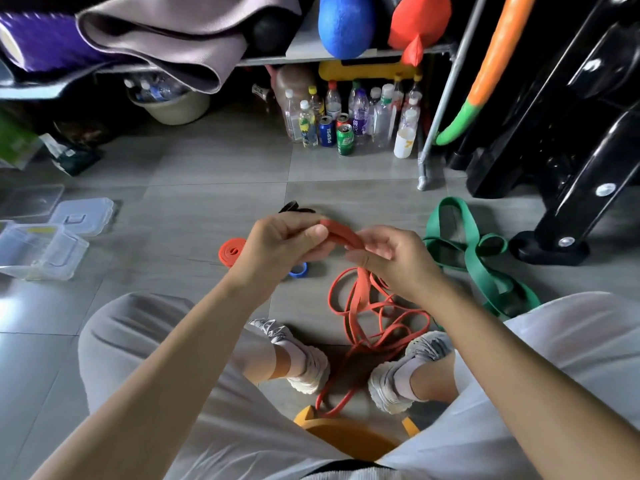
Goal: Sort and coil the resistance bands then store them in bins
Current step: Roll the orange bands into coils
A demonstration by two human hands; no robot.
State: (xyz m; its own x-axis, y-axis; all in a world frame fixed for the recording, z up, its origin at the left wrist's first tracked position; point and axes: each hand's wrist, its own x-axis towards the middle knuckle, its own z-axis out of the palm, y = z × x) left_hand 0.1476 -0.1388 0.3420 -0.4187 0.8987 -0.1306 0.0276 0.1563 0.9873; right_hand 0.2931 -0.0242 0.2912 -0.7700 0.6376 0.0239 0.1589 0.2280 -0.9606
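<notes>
Holding the folded end of an orange-red resistance band (pixel 341 235) up between both hands here. The left hand (pixel 284 240) has its fingers curled round the fold with the thumb pressed on top. The right hand (pixel 391 258) pinches the strap just beside it, fingers curled too. The rest of that band drops into a loose tangle on the tiled floor (pixel 207 168) between the person's sneakers (pixel 308 365). A coiled red band (pixel 232 251) and a small blue coil (pixel 298 270) lie on the floor on the left hand's side. A wide green band (pixel 460 244) sprawls uncoiled on the right. Something black (pixel 294 206) peeks out behind the left hand, probably another band, mostly hidden. Clear plastic bins (pixel 41 251) sit at far left.
</notes>
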